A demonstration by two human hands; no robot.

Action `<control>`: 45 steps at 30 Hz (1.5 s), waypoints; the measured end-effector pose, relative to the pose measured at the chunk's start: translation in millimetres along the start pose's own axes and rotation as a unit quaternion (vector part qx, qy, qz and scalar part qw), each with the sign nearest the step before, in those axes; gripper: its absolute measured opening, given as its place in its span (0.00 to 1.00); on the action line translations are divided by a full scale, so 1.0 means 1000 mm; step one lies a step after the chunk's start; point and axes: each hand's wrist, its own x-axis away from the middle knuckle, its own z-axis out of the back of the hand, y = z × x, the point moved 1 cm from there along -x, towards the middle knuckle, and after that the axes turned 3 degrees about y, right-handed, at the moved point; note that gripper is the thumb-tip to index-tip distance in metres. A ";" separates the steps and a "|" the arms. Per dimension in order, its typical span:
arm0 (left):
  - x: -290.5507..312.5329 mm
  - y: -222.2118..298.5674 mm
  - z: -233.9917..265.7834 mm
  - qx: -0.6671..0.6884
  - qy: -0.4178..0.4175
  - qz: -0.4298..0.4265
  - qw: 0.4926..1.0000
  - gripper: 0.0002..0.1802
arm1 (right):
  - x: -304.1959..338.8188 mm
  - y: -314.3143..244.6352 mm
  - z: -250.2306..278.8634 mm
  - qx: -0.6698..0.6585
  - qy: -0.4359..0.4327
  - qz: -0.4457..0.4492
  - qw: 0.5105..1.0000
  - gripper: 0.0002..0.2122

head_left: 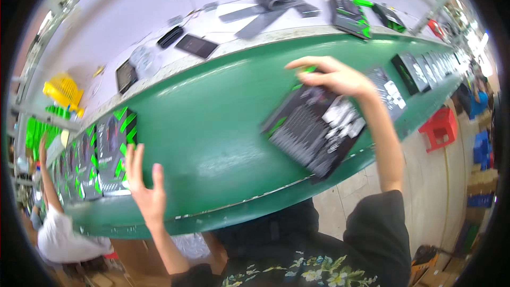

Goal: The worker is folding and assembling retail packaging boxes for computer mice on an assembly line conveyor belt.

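My right hand (334,77) grips the far edge of a black-and-green product box (313,133), held tilted over the green bench top (212,143). White labels and rows of small print cover the box's visible face, slightly smeared by motion. My left hand (143,186) is open, fingers spread, with nothing in it. It is just beside the nearest box (114,149) in a row of similar black-and-green boxes at the left. Partly behind my right forearm lies another dark box (387,93) with white labels.
A row of dark boxes (411,73) runs off to the far right. Along the back ledge are a flat black device (196,46), grey strips (260,18) and more boxes (349,16). A yellow basket (62,91), a co-worker in white (66,234) and a red stool (440,129) stand around.
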 end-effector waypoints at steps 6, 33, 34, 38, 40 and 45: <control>0.036 -0.150 0.038 -0.225 0.002 0.117 0.967 0.27 | -0.036 0.038 0.017 0.296 0.337 0.109 0.887 0.17; 0.066 -0.134 0.022 0.266 0.067 0.275 0.921 0.31 | -0.275 -0.017 -0.133 0.312 0.219 0.157 0.911 0.38; 0.063 -0.125 0.016 0.259 0.087 0.277 0.921 0.28 | -0.265 -0.015 -0.133 0.261 0.194 0.196 0.925 0.35; 0.058 -0.086 0.002 0.227 0.093 0.241 0.939 0.26 | -0.168 -0.038 -0.168 0.020 -0.007 0.248 0.969 0.17; 0.052 -0.054 -0.001 0.221 0.058 0.244 0.943 0.26 | -0.117 -0.050 -0.180 -0.016 -0.109 0.213 0.971 0.14; 0.047 -0.026 -0.002 0.160 -0.014 0.178 0.971 0.18 | -0.059 -0.048 -0.178 -0.029 -0.068 0.142 0.987 0.08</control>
